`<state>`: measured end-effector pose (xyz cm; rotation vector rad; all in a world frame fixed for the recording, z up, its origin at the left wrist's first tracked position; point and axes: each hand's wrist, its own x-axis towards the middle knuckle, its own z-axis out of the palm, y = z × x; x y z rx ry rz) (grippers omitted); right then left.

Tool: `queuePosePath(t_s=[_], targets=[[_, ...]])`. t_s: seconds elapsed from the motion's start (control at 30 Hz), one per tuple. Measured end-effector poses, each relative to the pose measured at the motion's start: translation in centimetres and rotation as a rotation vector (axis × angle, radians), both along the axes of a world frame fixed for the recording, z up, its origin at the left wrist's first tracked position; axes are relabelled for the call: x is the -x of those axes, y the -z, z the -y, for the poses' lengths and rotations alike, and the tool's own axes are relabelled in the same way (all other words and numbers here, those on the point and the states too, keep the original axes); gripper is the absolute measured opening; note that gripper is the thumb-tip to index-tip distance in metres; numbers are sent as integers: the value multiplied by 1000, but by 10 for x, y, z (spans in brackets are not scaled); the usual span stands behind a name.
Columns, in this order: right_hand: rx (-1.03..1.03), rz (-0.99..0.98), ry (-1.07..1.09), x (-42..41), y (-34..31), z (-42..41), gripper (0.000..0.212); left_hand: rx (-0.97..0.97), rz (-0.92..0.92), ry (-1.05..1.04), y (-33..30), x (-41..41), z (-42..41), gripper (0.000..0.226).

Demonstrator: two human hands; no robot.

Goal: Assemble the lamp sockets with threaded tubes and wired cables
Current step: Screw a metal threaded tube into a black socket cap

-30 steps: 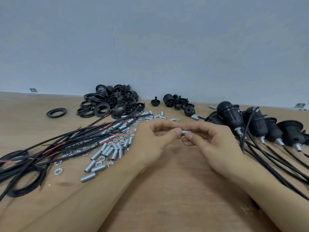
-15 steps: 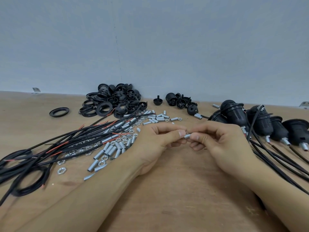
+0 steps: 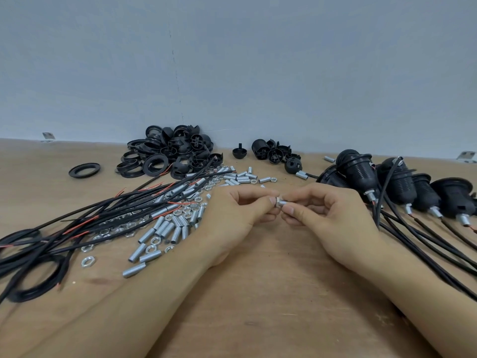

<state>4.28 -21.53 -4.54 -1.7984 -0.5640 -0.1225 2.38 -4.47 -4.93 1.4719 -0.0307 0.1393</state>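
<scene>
Both hands meet above the middle of the wooden table [image 3: 258, 293]: the right hand [image 3: 333, 218] pinches a short threaded tube [image 3: 284, 202] between thumb and forefinger, and the left hand [image 3: 240, 215] pinches a nut [image 3: 277, 201] at the tube's left end. The tube lies roughly level, long axis running left to right. Loose tubes and nuts [image 3: 167, 228] and black cables [image 3: 77, 223] lie to the left, assembled sockets [image 3: 397, 182] to the right, black socket parts [image 3: 175, 153] by the pale blue-grey wall [image 3: 232, 60]
</scene>
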Motion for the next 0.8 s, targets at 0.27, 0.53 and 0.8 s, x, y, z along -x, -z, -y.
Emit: queuePosePath(t_s=[0.27, 0.53, 0.8], targets=[[-60, 20, -30, 1, -3, 1, 27, 87, -34, 88, -3, 1, -4, 11], [141, 291, -3, 5, -5, 4, 36, 39, -47, 107, -4, 2, -5, 15], [99, 237, -29, 4, -7, 6, 15, -14, 0, 83, -3, 3, -4, 17]])
